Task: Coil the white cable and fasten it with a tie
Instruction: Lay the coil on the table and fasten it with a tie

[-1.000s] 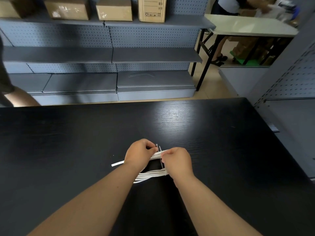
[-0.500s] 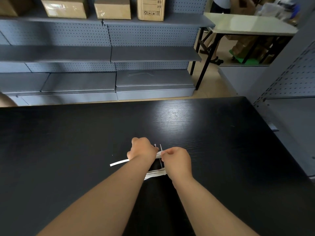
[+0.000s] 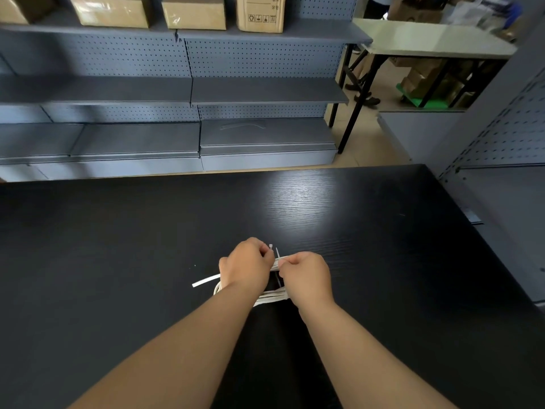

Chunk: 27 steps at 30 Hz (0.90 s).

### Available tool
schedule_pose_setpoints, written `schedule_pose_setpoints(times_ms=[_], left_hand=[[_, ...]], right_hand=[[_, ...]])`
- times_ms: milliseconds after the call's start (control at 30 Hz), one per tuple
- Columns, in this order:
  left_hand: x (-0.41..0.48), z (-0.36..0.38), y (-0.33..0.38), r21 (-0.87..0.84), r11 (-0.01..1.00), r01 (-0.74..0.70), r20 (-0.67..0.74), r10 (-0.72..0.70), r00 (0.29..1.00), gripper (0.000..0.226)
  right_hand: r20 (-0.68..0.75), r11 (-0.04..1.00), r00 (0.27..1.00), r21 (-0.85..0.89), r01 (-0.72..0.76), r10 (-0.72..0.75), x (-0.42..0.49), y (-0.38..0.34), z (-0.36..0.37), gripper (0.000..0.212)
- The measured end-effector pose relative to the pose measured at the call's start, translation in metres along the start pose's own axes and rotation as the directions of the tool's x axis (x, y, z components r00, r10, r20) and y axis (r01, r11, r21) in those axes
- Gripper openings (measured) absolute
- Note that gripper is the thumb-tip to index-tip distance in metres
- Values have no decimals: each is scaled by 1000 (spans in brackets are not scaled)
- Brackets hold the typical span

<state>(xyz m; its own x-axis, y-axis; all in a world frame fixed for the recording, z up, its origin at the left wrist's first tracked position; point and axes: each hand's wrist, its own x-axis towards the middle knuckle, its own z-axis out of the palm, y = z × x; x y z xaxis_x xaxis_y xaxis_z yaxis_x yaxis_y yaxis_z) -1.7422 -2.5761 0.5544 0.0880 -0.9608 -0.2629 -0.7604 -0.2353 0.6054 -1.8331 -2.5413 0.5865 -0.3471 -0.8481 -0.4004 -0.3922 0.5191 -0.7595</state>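
White cable (image 3: 272, 297) coiled in several flat loops on the black bench (image 3: 118, 246), closer to the near edge than to the far one, roughly midway between the left and right edges. One loose end (image 3: 206, 281) sticking out of the coil toward the left edge, flat on the bench. Near strands visible between the two wrists, far strands bunched at the fingertips, middle of the coil open onto the dark bench.

Left hand (image 3: 246, 268) over the coil's left part, back upward, fingers (image 3: 265, 256) curled tight, pinching the tie (image 3: 271, 248) at the far strands. Two thin pale ends of the tie standing up just past the knuckles, between the hands. Right hand (image 3: 308, 277) over the coil's right part, fingers (image 3: 285, 262) curled as well, pinching the far strands of the white cable just beside the tie. Fingertips of both hands almost touching. Run of the tie around the bundle hidden by the hands.

Beyond the far edge: grey pegboard shelving (image 3: 265, 93) with cardboard boxes (image 3: 193, 11) on the top shelf. Off the far right corner: a pale folding table (image 3: 436, 36) on black legs, a person's shoes (image 3: 367, 99) beside them.
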Motion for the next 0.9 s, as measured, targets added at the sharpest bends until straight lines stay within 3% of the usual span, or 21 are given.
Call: schedule_pose_setpoints(times_ms=[167, 367, 900], left_hand=[[-3, -4, -1, -83, 996, -21, 10, 22, 1000, 13], [1, -7, 1, -163, 986, 25, 46, -18, 999, 24], [2, -6, -6, -349, 937, 22, 57, -2, 998, 20]], right_hand=[[12, 999, 999, 2, -34, 34, 2, -1, 1, 18], [33, 999, 998, 13, -44, 44, 5, 1, 0, 19], [70, 993, 991, 37, -116, 113, 8, -1, -1, 14]])
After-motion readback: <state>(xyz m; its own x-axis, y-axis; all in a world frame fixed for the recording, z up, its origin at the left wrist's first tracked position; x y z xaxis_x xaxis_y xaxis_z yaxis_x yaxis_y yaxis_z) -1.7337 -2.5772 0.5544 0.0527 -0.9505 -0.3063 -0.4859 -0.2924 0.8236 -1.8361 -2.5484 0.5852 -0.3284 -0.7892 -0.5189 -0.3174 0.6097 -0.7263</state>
